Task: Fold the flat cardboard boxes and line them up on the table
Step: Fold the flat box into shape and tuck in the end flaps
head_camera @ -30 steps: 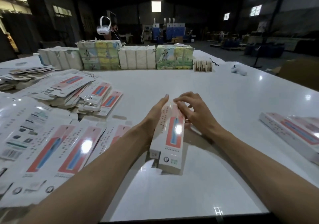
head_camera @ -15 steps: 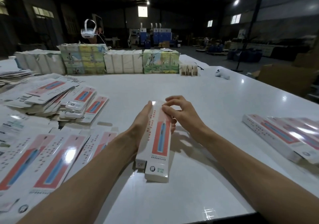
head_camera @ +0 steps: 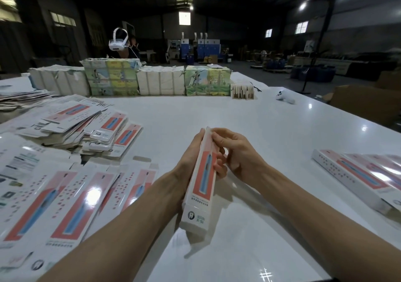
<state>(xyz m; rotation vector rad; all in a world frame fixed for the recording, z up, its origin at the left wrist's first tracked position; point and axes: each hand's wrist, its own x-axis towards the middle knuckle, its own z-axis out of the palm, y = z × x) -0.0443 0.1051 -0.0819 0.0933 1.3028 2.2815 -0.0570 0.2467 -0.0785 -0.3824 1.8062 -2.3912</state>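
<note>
**Box held up between both hands over the bench**

Far to the left of the box, flat boxes (head_camera: 65, 199) lie overlapping on the white bench (head_camera: 217, 112), printed sides up. A looser heap (head_camera: 91, 129) of the same flats sits left of the box and farther back. Beyond the box and to its left, a white headset (head_camera: 118, 40) shows above a row of wrapped bundles (head_camera: 160, 82) along the far edge of the bench.

The left hand (head_camera: 191, 158) lies flat against the box's left side, with its fingers straight and reaching up to the far end. The box (head_camera: 201, 186) is folded into a long, narrow shape, white with a red panel and a blue item printed on it. Its near end is lifted clear of the bench and casts a shadow below. The right hand (head_camera: 238, 158) is on the box's right side, with its fingers curled onto the upper edge and side, pinching it.

Beyond the box to the right stand a small tan stack (head_camera: 242, 90) and, farther right, a white controller (head_camera: 285, 97). Well to the right of the box, folded boxes (head_camera: 358, 177) lie side by side on the bench.
</note>
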